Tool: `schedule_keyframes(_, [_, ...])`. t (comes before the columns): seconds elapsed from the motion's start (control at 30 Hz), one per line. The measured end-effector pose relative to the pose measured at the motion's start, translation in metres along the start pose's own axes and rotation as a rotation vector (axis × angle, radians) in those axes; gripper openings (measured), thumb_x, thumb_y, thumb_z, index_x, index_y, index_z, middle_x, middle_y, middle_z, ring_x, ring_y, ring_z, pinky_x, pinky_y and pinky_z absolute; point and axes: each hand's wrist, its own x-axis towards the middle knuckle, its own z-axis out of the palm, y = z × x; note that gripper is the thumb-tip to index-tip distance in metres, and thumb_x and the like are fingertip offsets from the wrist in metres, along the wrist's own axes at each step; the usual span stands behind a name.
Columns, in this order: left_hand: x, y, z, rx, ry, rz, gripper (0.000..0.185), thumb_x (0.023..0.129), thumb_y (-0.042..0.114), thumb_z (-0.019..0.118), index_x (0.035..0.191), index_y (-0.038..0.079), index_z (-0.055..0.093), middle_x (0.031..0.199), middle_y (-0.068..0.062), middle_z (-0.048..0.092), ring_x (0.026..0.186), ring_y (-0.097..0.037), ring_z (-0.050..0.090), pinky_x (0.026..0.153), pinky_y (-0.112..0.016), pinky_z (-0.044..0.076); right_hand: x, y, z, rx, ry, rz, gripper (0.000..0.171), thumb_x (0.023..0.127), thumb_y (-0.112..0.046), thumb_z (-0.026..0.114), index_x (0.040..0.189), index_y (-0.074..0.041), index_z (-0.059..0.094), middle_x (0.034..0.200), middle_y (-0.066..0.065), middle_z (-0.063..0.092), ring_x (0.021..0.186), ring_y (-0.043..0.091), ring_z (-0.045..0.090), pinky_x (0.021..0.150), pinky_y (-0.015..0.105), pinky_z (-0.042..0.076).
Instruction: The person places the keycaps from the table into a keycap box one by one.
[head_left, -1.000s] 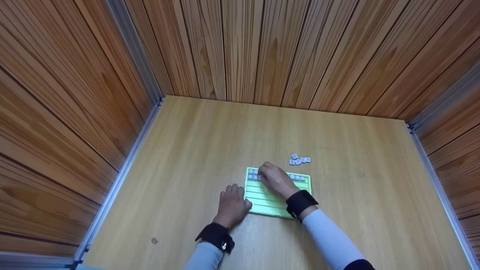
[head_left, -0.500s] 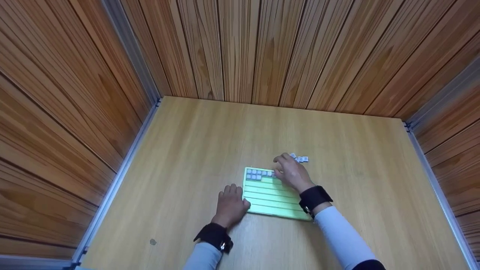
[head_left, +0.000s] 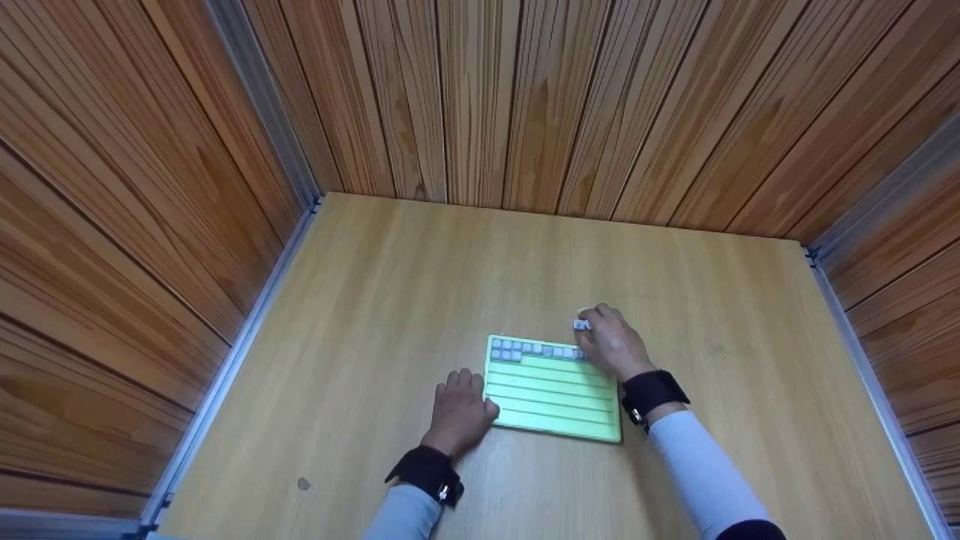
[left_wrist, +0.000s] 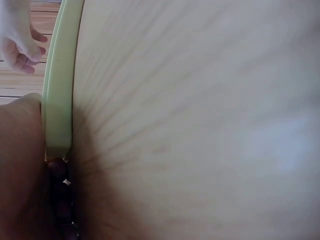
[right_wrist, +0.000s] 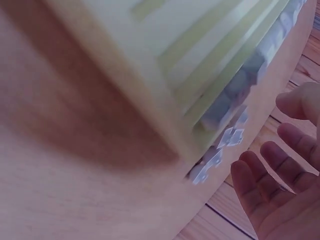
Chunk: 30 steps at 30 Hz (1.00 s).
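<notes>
A light green board (head_left: pixel 551 401) with several ridged rows lies on the table. Small pale blocks (head_left: pixel 506 355) fill its far row and start the second at the left. My left hand (head_left: pixel 459 412) rests against the board's left edge, its thumb by the near-left corner; in the left wrist view the green rim (left_wrist: pixel 60 80) runs past that thumb. My right hand (head_left: pixel 613 345) hovers at the far-right corner, over loose blocks (head_left: pixel 580 325) that it mostly hides. In the right wrist view its fingers (right_wrist: pixel 272 182) are loosely bent and hold nothing visible, with loose blocks (right_wrist: pixel 231 137) beyond the board.
The wooden table (head_left: pixel 375 300) extends around the board, with a small dark spot (head_left: pixel 303 484) at the near left. Wood-plank walls (head_left: pixel 480 105) enclose the back and both sides, with metal rails (head_left: pixel 247 330) along the table's side edges.
My right hand has left the far row, moving right to the loose blocks. Blocks it covered in the row are now visible. The left hand stays at the board's edge.
</notes>
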Motion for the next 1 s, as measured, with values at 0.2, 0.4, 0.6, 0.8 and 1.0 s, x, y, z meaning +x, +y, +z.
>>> schedule_keyframes(0.2, [0.0, 0.0, 0.001, -0.01, -0.02, -0.01, 0.018, 0.083, 0.028, 0.053, 0.084, 0.012, 0.045, 0.087, -0.001, 0.034, 0.08, -0.021, 0.032, 0.067, -0.035, 0.028, -0.001, 0.017, -0.003, -0.017, -0.005, 0.042, 0.032, 0.091, -0.013, 0.07, 0.119, 0.001, 0.066, 0.113, 0.018, 0.06, 0.106, 0.036, 0.059, 0.084, 0.051, 0.052])
schedule_keyframes(0.4, [0.0, 0.0, 0.0, -0.014, -0.024, -0.018, 0.018, 0.083, 0.029, 0.054, 0.085, 0.012, 0.047, 0.087, -0.001, 0.035, 0.081, -0.022, 0.033, 0.068, -0.036, 0.029, 0.0, 0.026, -0.007, 0.009, -0.052, 0.087, 0.04, 0.091, -0.011, 0.066, 0.129, 0.002, 0.062, 0.128, 0.024, 0.058, 0.119, 0.043, 0.054, 0.093, 0.056, 0.048])
schedule_keyframes(0.6, [0.0, -0.001, 0.001, -0.014, -0.014, -0.02, 0.018, 0.082, 0.029, 0.055, 0.083, 0.013, 0.046, 0.086, 0.0, 0.034, 0.08, -0.021, 0.034, 0.067, -0.036, 0.028, 0.002, 0.032, -0.007, 0.019, -0.109, 0.13, 0.045, 0.094, -0.012, 0.062, 0.137, 0.002, 0.057, 0.139, 0.027, 0.051, 0.126, 0.047, 0.049, 0.098, 0.058, 0.045])
schedule_keyframes(0.8, [0.0, 0.0, 0.001, -0.006, -0.014, -0.017, 0.018, 0.083, 0.028, 0.055, 0.084, 0.012, 0.047, 0.086, -0.001, 0.036, 0.08, -0.022, 0.034, 0.067, -0.035, 0.029, 0.005, 0.041, -0.004, 0.004, -0.113, 0.12, 0.044, 0.093, -0.008, 0.063, 0.135, 0.004, 0.057, 0.136, 0.027, 0.053, 0.123, 0.048, 0.052, 0.096, 0.057, 0.046])
schedule_keyframes(1.0, [0.0, 0.0, -0.001, -0.01, 0.008, -0.006, 0.017, 0.082, 0.028, 0.055, 0.083, 0.013, 0.047, 0.085, -0.001, 0.035, 0.079, -0.021, 0.034, 0.067, -0.035, 0.029, 0.01, 0.044, -0.006, 0.001, -0.131, 0.122, 0.042, 0.092, -0.006, 0.064, 0.133, 0.003, 0.059, 0.136, 0.027, 0.053, 0.121, 0.047, 0.051, 0.096, 0.056, 0.046])
